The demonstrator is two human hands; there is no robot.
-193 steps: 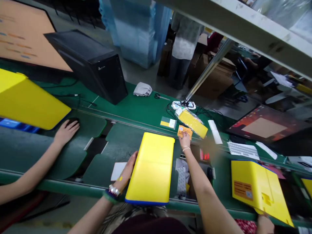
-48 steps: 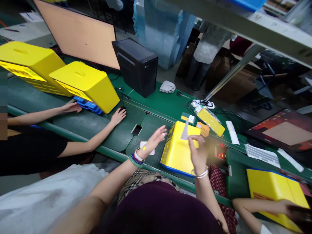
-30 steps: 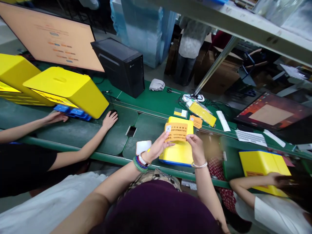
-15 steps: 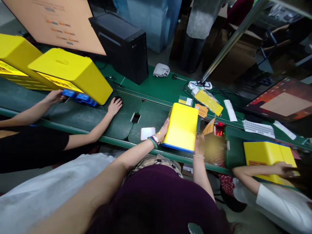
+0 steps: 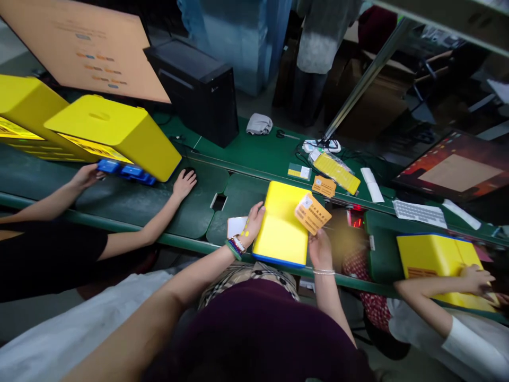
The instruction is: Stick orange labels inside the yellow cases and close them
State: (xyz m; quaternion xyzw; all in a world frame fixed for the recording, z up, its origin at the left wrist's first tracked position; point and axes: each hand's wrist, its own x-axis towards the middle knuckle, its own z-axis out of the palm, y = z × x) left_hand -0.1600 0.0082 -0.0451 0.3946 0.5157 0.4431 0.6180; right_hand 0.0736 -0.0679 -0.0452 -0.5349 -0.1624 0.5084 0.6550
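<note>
A yellow box [image 5: 280, 241] with a blue bottom edge lies on the green bench in front of me. My left hand [image 5: 253, 225] is at the box's left side, its fingers stretched out along the edge; small yellow spots show on its back. Between the fingers of my right hand [image 5: 320, 250] is an orange printed label [image 5: 313, 214] with a white patch at one corner. The label is held over the right part of the box. Under my left wrist, a white card [image 5: 235, 226] lies partly covered.
Behind the box lie more orange labels [image 5: 323, 186], a bagged yellow sheet [image 5: 338, 172] and scissors [image 5: 287, 135]. A red-lit display [image 5: 357, 218] sits right. A co-worker's hand [image 5: 185, 184] holds a mouse at left; another's hand [image 5: 475, 278] is at a yellow box [image 5: 425, 252].
The orange label has moved left from beside the box to over it, turning its printed face into view. The box sits lower and further left in view. My left hand's fingers have straightened.
</note>
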